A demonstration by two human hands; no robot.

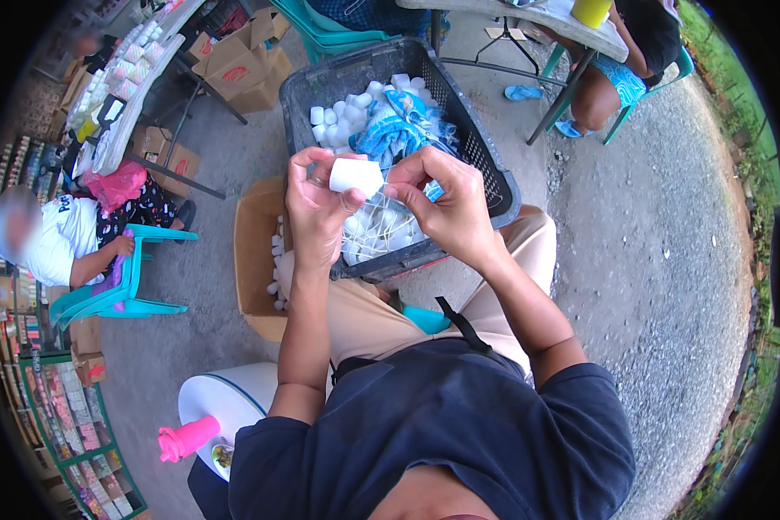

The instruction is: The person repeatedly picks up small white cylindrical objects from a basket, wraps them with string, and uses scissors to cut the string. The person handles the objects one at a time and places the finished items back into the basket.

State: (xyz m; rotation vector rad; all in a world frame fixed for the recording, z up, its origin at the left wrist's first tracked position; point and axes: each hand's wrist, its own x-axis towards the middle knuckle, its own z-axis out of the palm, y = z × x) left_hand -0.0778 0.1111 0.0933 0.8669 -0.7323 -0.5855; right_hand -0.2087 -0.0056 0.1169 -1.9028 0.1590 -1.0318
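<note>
My left hand (314, 204) is closed round a short white cylinder (355, 176), held level above a black plastic crate (299, 95). My right hand (446, 195) pinches at the cylinder's right end, where a thin white string shows between the fingertips. Several more strings (381, 227) hang below the hands over the crate. Inside it lie many similar white cylinders (338, 123) and a crumpled blue patterned cloth (399, 126). What the white cylinders are made of I cannot tell.
A cardboard box (256, 260) with white cylinders stands left of the crate. A white round-topped stand (212, 403) bears a pink tumbler (186, 438). People sit on teal chairs (126, 277) at left and upper right. Tables (169, 52) stand beyond, with cardboard boxes (243, 74).
</note>
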